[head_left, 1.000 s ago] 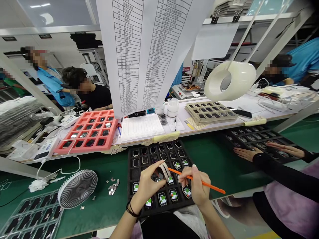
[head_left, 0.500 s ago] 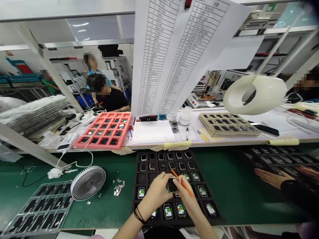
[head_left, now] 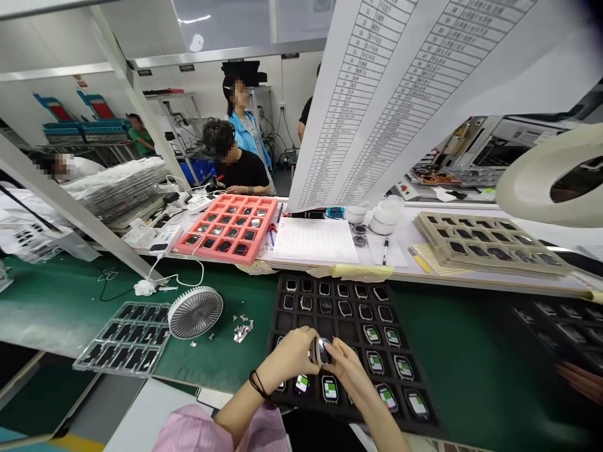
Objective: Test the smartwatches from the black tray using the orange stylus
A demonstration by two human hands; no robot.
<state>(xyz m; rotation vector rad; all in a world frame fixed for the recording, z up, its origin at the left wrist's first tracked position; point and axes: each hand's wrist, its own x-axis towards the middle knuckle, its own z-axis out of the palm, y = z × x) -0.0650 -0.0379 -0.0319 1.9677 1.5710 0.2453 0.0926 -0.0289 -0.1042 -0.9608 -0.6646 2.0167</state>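
- Together, the left hand (head_left: 291,355) and right hand (head_left: 347,369) pinch a smartwatch body (head_left: 321,351) between their fingertips, held above the tray.
- Just below the hands, watches (head_left: 330,389) with coloured screens sit in a black foam tray (head_left: 342,320).

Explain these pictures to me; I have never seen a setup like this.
This view comes from a camera worn on a person's head, looking forward and down, so the bare arms at the bottom are that person's own. The left hand and right hand together hold a smartwatch body above a black foam tray of watches, some showing coloured screens. On the green bench mat beside it sit a small fan and loose metal pieces. A red tray of watches stands on the white shelf behind.
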